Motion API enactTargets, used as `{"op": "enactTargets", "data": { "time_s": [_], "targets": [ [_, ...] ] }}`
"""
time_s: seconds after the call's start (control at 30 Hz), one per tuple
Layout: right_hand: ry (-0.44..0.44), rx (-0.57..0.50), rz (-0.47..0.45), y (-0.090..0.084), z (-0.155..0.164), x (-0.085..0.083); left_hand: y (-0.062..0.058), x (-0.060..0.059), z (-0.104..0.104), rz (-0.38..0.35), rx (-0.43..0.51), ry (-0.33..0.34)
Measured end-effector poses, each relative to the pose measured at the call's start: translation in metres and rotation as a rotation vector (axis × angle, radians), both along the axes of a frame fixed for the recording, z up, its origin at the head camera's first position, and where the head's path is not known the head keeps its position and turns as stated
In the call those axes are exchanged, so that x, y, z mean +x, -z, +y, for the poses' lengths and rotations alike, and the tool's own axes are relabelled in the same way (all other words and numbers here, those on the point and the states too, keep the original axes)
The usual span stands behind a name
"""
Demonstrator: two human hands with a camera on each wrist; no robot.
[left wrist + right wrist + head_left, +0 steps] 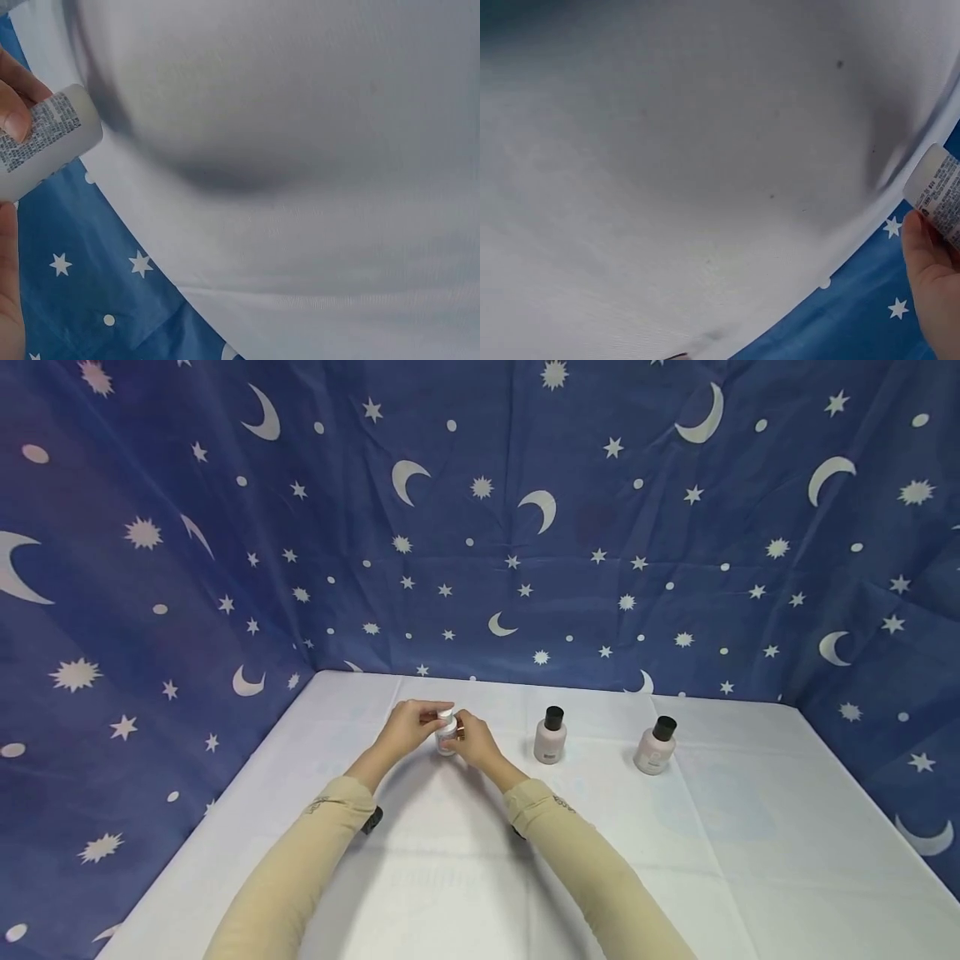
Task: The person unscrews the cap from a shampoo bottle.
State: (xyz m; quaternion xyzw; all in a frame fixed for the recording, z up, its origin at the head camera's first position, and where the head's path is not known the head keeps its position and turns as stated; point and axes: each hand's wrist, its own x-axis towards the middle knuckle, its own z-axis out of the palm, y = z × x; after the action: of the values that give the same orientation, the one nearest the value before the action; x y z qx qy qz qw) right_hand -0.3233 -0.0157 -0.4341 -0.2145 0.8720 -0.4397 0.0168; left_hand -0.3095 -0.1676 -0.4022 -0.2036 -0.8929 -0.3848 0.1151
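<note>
The small white bottle [446, 732] sat near the back edge of the tabletop [720, 860], left of centre, caught between both hands. The left hand [408, 727] curled its fingers round the upper part, near the cap, while the right hand [474, 741] gripped the body; the wrist views showed fingers [16, 112] pinching its printed label. Whether the base touched the cloth was hard to tell, possibly lifted slightly. A slip seemed the chief risk: the bottle was smooth and narrow, and a twist against a loose grip could tip it over. Two black-capped bottles [550, 736] [656, 746] stood well apart to the right, unlikely to be struck.
</note>
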Motion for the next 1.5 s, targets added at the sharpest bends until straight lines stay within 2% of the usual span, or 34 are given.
{"op": "enactTargets", "data": {
  "time_s": [0.23,0.5,0.83,1.13,1.33,1.5],
  "targets": [
    [0.011,-0.014,-0.006,-0.004,0.005,0.006,-0.003,0.005,0.002,0.002,0.016,0.024],
    [-0.009,-0.012,-0.01,-0.014,0.013,0.02,-0.011,0.016,0.006,-0.058,0.03,0.034],
    [-0.046,-0.031,0.039,-0.021,0.031,0.032,-0.02,0.026,0.018,-0.079,0.034,0.07],
    [-0.14,-0.031,-0.001,-0.032,0.046,0.043,-0.028,0.038,0.025,-0.106,0.05,0.09],
    [-0.199,0.013,0.014,-0.038,0.055,0.048,-0.037,0.048,0.03,-0.132,0.063,0.078],
    [-0.219,0.001,0.02,-0.044,0.062,0.055,-0.042,0.055,0.036,-0.133,0.067,0.089]
  ]
}}
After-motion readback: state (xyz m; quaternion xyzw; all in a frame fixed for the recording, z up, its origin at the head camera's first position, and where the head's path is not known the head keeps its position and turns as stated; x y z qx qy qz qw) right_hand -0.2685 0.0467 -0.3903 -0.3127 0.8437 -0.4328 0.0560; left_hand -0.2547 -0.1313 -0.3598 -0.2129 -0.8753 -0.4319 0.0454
